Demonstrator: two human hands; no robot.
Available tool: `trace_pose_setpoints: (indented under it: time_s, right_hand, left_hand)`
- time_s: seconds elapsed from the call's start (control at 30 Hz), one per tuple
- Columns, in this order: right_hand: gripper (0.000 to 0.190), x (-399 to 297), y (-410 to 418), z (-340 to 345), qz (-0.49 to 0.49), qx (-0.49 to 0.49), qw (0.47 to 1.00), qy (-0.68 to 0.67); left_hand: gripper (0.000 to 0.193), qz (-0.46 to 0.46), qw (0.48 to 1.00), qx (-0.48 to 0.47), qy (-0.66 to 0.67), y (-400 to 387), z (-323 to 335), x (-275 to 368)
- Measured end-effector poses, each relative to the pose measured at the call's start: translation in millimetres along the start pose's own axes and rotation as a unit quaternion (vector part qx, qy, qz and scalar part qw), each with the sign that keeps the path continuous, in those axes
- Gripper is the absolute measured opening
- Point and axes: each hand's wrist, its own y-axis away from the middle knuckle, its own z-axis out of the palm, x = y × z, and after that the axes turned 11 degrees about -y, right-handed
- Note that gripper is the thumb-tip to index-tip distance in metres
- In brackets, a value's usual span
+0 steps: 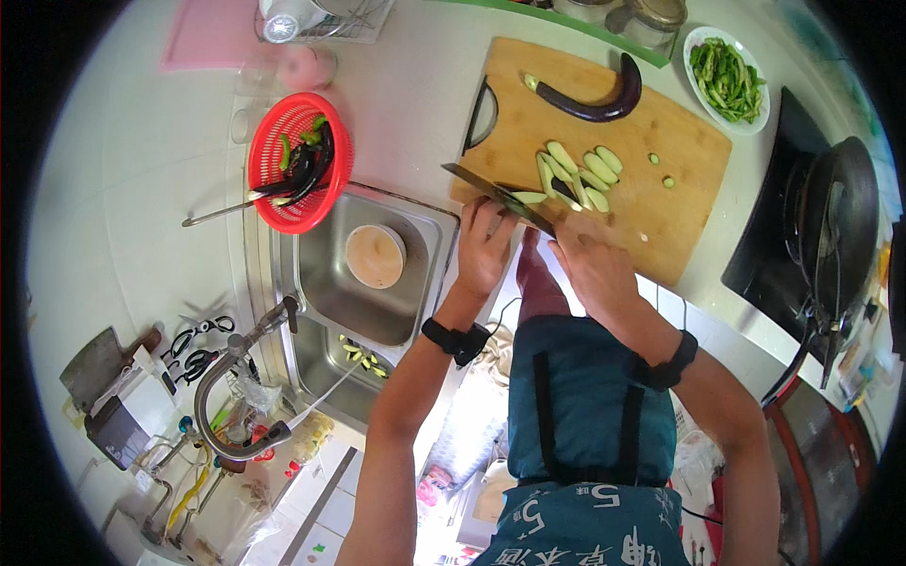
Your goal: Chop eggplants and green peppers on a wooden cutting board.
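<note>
My right hand (598,262) grips the handle of a kitchen knife (499,198) at the near edge of the wooden cutting board (679,148). My left hand (485,244) is bent at the board's near left corner, fingertips close against the blade. Whatever lies under those fingers is hidden by the hand and knife. Just beyond the blade, several cut eggplant pieces (600,168) lie in a loose pile, pale flesh showing. A whole curved purple eggplant (587,111) rests at the board's far side. Two small slices (668,182) sit apart on the right.
A red plastic colander (345,152) holds eggplants and green peppers. The steel double sink (432,283) contains a bowl (375,256); water runs from the faucet (212,396) over eggplant pieces (362,357). A plate of sliced green peppers (729,81) and a wok (839,226) are on the right.
</note>
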Motion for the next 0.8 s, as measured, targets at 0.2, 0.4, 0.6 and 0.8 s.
trace_pose_setpoints:
  time_s: [0.2, 0.4, 0.6, 0.8]
  right_hand:
    - [0.03, 35, 15, -32, 0.027, 0.141, 0.946, -0.29]
    - [0.046, 100, 91, -48, 0.256, 0.097, 0.789, -0.55]
    - [0.044, 86, 78, -19, 0.264, 0.089, 0.782, -0.557]
    - [0.034, 41, 46, 7, 0.223, 0.033, 0.777, -0.588]
  left_hand:
    - [0.027, -0.113, 0.994, 0.003, 0.01, 2, -1, 7]
    - [0.046, -0.215, 0.971, 0.045, 0.098, -52, 23, 37]
    - [0.059, -0.189, 0.982, 0.01, 0.013, -96, 45, 92]
    - [0.044, -0.227, 0.969, 0.087, 0.035, -82, 56, 90]
